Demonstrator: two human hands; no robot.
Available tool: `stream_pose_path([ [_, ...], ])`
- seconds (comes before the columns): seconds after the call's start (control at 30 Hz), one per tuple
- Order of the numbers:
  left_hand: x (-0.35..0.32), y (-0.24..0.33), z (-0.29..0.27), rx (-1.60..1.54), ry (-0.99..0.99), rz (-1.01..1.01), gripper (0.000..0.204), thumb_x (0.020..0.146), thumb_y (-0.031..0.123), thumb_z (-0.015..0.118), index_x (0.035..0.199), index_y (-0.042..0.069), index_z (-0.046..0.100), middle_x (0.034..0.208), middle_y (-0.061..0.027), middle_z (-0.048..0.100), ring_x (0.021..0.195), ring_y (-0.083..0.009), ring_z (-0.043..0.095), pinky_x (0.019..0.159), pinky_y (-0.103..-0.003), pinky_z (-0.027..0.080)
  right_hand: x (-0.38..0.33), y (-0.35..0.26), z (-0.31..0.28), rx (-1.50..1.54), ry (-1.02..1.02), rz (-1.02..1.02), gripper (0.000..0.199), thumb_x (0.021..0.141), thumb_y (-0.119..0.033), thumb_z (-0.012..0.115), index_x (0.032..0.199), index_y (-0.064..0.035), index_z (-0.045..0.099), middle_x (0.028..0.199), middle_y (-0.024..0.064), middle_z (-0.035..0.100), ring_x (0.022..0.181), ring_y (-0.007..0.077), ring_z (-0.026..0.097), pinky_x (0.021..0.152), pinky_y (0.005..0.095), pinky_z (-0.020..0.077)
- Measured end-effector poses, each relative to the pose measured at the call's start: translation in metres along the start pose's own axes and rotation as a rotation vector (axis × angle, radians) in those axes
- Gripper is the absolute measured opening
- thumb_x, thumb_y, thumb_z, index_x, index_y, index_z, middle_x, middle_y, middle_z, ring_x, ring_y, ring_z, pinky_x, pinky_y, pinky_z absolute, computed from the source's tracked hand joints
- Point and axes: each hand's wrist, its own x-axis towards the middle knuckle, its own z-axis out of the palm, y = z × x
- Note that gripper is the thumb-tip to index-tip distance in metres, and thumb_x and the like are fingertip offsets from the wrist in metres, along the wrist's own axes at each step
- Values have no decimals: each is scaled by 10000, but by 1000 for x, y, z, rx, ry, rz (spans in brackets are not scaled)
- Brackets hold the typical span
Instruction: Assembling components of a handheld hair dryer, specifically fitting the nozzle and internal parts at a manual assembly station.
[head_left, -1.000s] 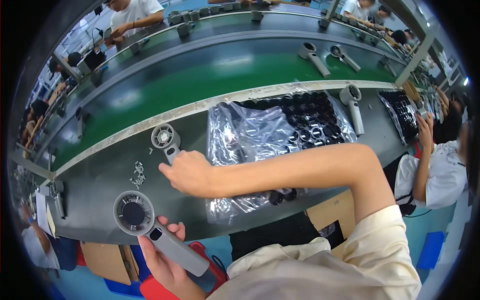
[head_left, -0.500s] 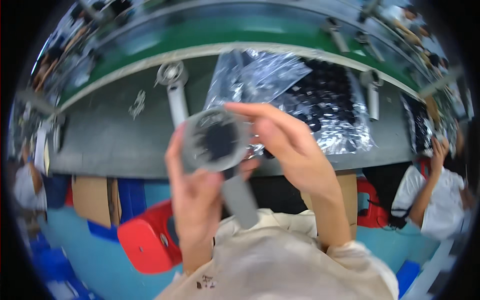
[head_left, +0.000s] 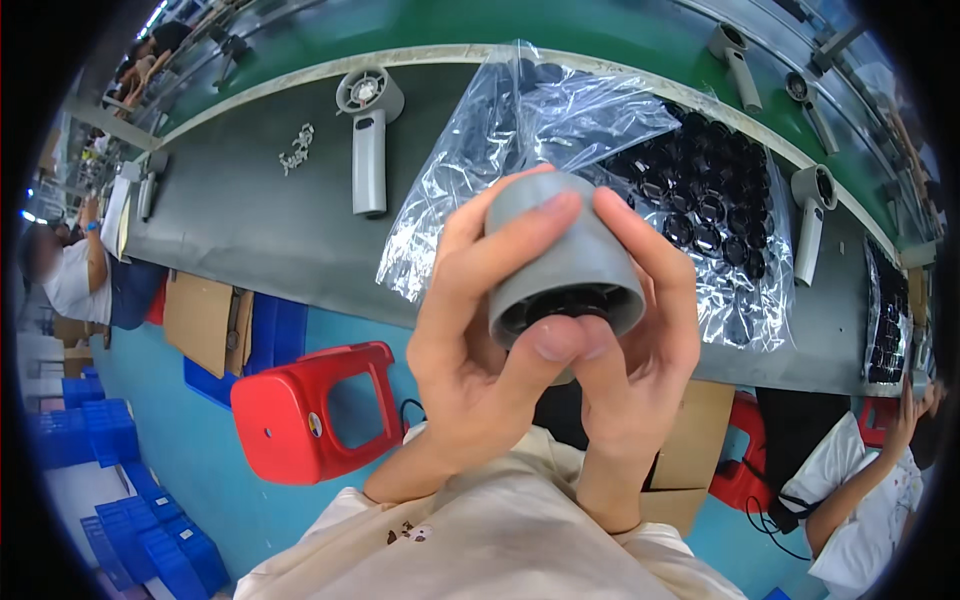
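Note:
Above the table's front edge, a grey handheld fan (head_left: 575,248) is gripped between both hands, its round head tilted so that one open end faces me. My left hand (head_left: 465,320) wraps the left side of the head, fingers over the top. My right hand (head_left: 655,310) closes round the right side. Both thumbs press side by side on a black round part (head_left: 570,302) inside the rim of the opening. The fan's handle is hidden behind the hands. Beyond them lies a clear plastic bag (head_left: 440,200) with many black round parts (head_left: 705,190).
A grey fan (head_left: 369,160) stands left on the dark table (head_left: 240,215), near small white pieces (head_left: 297,148). Another fan (head_left: 808,225) lies at right. More fans (head_left: 738,70) are on the green belt (head_left: 450,35). A red stool (head_left: 290,420) is below left; co-workers sit at both sides.
The fan head has turned, so its opening faces me and its handle no longer shows. It moved right with both hands, and both thumbs now press inside the opening. The camera view has shifted.

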Motion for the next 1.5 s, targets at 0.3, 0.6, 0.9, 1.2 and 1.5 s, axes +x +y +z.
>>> stream_pose_path([
  [0.3, 4, -20, 29, -242, 140, 79, 403, 864, 340, 635, 1140, 55, 562, 1274, -299, 437, 1154, -365, 485, 957, -452, 399, 8, 10, -6, 54, 166, -136, 538, 743, -221, 736, 1190, 16, 553, 1179, 164, 538, 1076, 234, 522, 912, 318, 407],
  [0.6, 4, -18, 31, -346, 312, -53, 418, 907, 365, 535, 1226, 111, 440, 1322, -274, 412, 1200, -364, 438, 1003, -477, 379, 17, 11, -3, 34, 160, -147, 469, 759, -176, 736, 1175, -28, 580, 1122, 179, 550, 1013, 273, 561, 846, 331, 463],
  [0.9, 4, -20, 48, -112, 119, -79, 430, 843, 306, 661, 1136, 6, 567, 1221, -271, 519, 1154, -341, 499, 974, -439, 404, 1, 17, -32, 178, 246, -48, 515, 783, -155, 731, 1219, 30, 528, 1187, 144, 525, 1108, 208, 497, 945, 314, 395],
  [1.2, 23, -13, 50, -136, -275, 69, 735, 766, 443, 715, 1316, 38, 443, 1298, -362, 412, 1209, -379, 468, 963, -414, 429, -1, 9, -59, 93, 168, -260, 802, 718, -359, 787, 1304, 49, 421, 1243, 189, 513, 1142, 241, 513, 959, 337, 406],
  [1.5, 10, -17, 42, -308, -211, 109, 525, 797, 183, 700, 1241, -12, 498, 1290, -330, 427, 1197, -348, 462, 980, -405, 386, 0, 13, -41, 119, 199, -282, 839, 707, -397, 790, 1298, 73, 426, 1245, 194, 512, 1129, 241, 520, 945, 330, 417],
])
